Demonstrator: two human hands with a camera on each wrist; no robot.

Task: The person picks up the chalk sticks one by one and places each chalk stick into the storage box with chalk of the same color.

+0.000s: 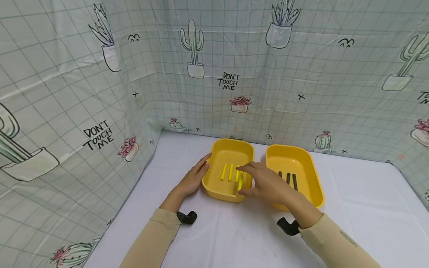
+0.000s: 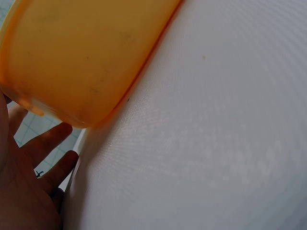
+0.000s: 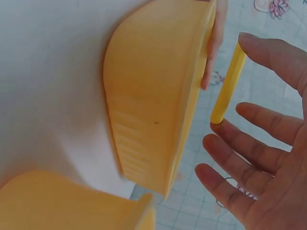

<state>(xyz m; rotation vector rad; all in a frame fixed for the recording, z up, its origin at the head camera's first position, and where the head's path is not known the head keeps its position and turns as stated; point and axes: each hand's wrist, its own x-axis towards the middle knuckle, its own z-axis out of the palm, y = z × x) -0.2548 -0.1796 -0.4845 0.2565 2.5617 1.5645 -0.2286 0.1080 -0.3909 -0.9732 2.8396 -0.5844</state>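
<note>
My right hand pinches a short yellow stick by its two ends, thumb at one end and a fingertip at the other. That hand is over the right side of the left yellow tray. Inside this tray, three more yellow sticks lie in a row. My left hand rests against the tray's left side with its fingers extended. In the left wrist view, its fingertips sit right at the tray's end wall.
A second yellow tray stands to the right, partly behind my right forearm, with three dark sticks in it. Both trays stand on a white-covered table. Behind and to the left hangs a gridded cloth printed with cacti.
</note>
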